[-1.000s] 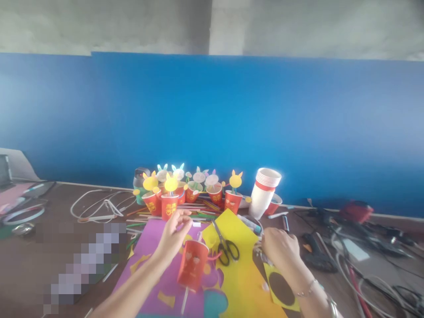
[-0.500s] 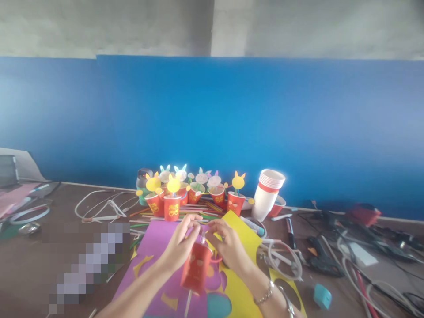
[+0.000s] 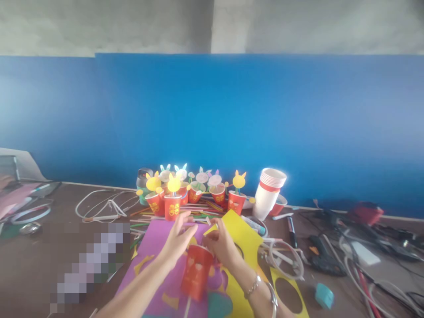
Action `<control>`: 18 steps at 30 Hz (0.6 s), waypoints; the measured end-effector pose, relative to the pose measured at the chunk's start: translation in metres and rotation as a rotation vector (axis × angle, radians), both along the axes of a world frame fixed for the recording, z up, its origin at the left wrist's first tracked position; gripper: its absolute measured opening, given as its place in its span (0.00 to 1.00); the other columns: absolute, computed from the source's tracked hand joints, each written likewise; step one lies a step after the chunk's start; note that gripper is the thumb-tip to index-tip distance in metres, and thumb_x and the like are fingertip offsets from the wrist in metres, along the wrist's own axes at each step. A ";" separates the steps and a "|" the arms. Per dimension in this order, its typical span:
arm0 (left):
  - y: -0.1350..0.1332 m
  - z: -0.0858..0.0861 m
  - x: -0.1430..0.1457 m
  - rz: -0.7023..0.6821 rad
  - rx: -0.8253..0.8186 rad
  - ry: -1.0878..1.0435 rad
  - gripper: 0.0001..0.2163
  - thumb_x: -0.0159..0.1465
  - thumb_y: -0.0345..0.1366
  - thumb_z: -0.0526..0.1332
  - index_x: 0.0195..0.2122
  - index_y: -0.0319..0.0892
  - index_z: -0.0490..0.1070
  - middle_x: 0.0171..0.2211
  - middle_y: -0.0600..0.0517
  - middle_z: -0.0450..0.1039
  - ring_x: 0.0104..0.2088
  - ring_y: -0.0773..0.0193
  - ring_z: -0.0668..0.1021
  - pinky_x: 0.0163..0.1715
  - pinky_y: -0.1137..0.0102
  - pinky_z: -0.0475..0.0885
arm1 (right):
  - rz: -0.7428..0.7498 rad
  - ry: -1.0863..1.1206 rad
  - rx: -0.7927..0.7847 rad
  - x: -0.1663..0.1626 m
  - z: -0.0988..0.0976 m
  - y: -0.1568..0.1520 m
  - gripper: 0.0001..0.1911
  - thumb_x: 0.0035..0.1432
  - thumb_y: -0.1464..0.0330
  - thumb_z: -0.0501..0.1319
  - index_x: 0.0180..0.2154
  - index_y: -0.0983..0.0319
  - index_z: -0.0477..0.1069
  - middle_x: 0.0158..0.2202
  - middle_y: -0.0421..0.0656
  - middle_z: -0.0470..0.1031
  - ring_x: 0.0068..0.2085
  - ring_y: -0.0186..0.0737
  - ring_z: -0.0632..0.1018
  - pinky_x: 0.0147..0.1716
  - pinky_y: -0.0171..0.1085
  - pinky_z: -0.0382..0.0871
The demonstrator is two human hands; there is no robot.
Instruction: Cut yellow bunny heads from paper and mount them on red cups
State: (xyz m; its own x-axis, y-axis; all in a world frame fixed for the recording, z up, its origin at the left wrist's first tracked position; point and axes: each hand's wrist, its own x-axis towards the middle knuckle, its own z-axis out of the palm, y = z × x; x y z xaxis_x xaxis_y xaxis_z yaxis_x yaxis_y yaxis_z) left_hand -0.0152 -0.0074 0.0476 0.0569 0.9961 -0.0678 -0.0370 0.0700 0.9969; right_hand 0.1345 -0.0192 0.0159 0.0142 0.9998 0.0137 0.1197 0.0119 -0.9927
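A red paper cup [image 3: 198, 271] with pale gold print lies tilted over the coloured paper below my hands, and a thin pale stick [image 3: 187, 305] shows by its base. My left hand [image 3: 178, 238] is above and left of the cup, thumb and fingers apart with nothing between them. At the right of the cup's rim, my right hand [image 3: 221, 243] has its fingers curled together. A small whitish strip [image 3: 208, 220] shows by its fingertips; what the fingers pinch is mostly hidden. Under both hands are purple paper [image 3: 159, 234] and yellow paper [image 3: 247, 229] with cut-outs.
Several red cups [image 3: 172, 207] with paper animal heads stand behind, near the blue partition [image 3: 212, 115]. A leaning stack of white cups [image 3: 267, 194] is to their right. Cables [image 3: 286, 260], a black marker [image 3: 291, 232] and a teal object [image 3: 323, 296] lie right; white cords [image 3: 109, 205] lie left.
My hands have moved apart, and the left fingers have spread away from the cup's mouth. My right hand has drawn slightly back beside the rim. The cup has shifted slightly lower.
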 end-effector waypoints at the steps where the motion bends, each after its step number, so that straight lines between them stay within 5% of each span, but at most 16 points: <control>1: -0.002 0.003 0.000 0.014 -0.027 -0.076 0.26 0.54 0.40 0.65 0.53 0.41 0.61 0.52 0.41 0.67 0.44 0.55 0.76 0.46 0.61 0.70 | 0.020 0.059 -0.003 0.000 0.003 -0.001 0.21 0.45 0.69 0.62 0.41 0.58 0.56 0.19 0.30 0.69 0.18 0.32 0.67 0.19 0.31 0.58; 6: -0.007 0.016 -0.003 -0.054 -0.197 -0.285 0.28 0.51 0.39 0.69 0.52 0.40 0.63 0.43 0.43 0.75 0.41 0.55 0.78 0.43 0.63 0.70 | 0.069 0.271 0.039 0.010 0.025 -0.006 0.25 0.44 0.67 0.67 0.41 0.58 0.56 0.22 0.32 0.70 0.24 0.34 0.72 0.25 0.32 0.63; 12: -0.014 0.018 0.002 -0.317 -0.177 -0.141 0.11 0.46 0.33 0.68 0.32 0.37 0.76 0.26 0.49 0.79 0.31 0.58 0.79 0.36 0.66 0.69 | 0.040 0.156 0.122 0.012 0.031 -0.008 0.25 0.46 0.66 0.67 0.42 0.57 0.55 0.24 0.31 0.71 0.23 0.32 0.70 0.24 0.32 0.61; 18: -0.011 0.017 0.006 -0.263 -0.186 -0.184 0.12 0.44 0.30 0.67 0.32 0.38 0.75 0.19 0.54 0.77 0.21 0.64 0.76 0.28 0.70 0.66 | 0.050 -0.015 0.193 0.013 0.042 -0.012 0.15 0.52 0.63 0.62 0.40 0.59 0.62 0.31 0.39 0.74 0.29 0.36 0.74 0.28 0.34 0.65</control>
